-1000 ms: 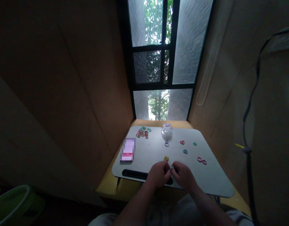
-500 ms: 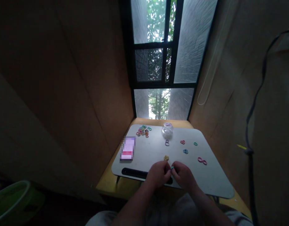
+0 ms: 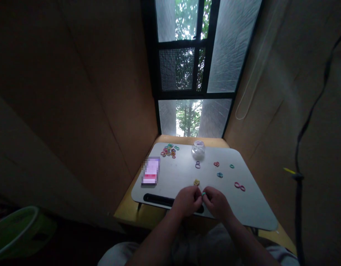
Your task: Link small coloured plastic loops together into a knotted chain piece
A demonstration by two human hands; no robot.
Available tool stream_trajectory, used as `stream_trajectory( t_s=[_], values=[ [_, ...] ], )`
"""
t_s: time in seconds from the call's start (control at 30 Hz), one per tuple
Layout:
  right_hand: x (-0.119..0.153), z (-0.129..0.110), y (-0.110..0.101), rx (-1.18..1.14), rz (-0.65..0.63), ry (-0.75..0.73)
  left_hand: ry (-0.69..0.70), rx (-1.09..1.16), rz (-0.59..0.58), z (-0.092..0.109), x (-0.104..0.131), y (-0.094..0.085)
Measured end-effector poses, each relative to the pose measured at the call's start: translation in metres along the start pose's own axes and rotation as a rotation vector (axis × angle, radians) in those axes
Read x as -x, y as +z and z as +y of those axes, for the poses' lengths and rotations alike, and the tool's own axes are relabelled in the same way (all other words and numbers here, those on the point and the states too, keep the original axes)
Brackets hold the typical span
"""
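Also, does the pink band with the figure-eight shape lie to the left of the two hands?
No, the pink band lies on the white table, to the right of both the left hand and the right hand.

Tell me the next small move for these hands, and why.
Perhaps turn the small green band slightly: it appears pinched in the right hand, the left hand is close beside it, and part of it seems hidden.
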State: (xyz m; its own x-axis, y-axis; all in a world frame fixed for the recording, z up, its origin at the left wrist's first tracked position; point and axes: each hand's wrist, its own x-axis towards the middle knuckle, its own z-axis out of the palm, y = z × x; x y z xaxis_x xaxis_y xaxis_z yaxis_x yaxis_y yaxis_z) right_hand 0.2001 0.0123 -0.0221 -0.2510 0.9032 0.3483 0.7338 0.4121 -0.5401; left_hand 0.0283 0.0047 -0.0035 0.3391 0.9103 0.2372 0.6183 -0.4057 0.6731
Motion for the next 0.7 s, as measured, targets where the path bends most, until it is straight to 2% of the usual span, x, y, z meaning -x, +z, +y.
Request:
stream_trajectory(
  t_s=[0.7],
  values=[
    [0.0018,-0.0019,0.0008,0.036,0.03,-0.008,0.004,-0.032,0.019,-0.0028,0.0008,0.0042]
  ],
)
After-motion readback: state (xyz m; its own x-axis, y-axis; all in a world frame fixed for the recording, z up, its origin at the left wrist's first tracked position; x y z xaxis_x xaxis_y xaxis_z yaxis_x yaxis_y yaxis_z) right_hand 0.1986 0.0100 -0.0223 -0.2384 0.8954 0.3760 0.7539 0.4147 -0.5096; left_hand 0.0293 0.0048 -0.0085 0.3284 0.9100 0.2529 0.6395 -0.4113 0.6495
